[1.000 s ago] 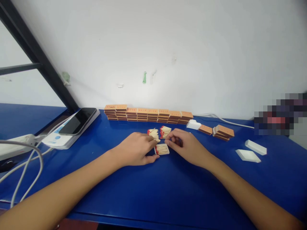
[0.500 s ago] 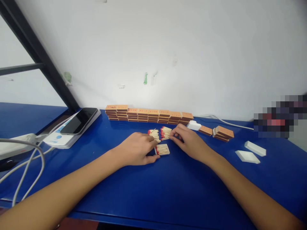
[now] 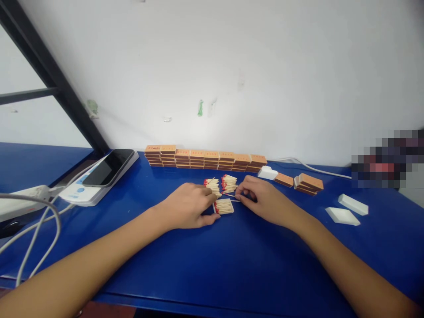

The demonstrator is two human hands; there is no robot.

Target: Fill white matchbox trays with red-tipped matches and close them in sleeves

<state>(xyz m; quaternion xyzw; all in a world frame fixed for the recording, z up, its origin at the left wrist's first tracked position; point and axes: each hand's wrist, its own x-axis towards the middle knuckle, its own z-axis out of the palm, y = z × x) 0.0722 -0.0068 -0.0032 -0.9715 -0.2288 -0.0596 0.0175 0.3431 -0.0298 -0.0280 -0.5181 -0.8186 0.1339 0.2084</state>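
Note:
A small white matchbox tray with red-tipped matches lies on the blue table. My left hand grips this tray at its left end, fingers behind and thumb in front. Just to the right, my right hand is closed in a pinch on matchsticks that point left above the tray's back edge; how many it holds I cannot tell. Behind the tray are two loose heaps of matches, a left heap partly behind my left fingers and a right heap.
A row of stacked matchboxes runs along the wall. Rightward are a white tray, a single matchbox, a small stack and two white trays. A phone and cables lie left.
My right hand has drawn back slightly from the right heap toward the tray, with matchsticks now showing at its fingertips. My left hand has stayed on the tray.

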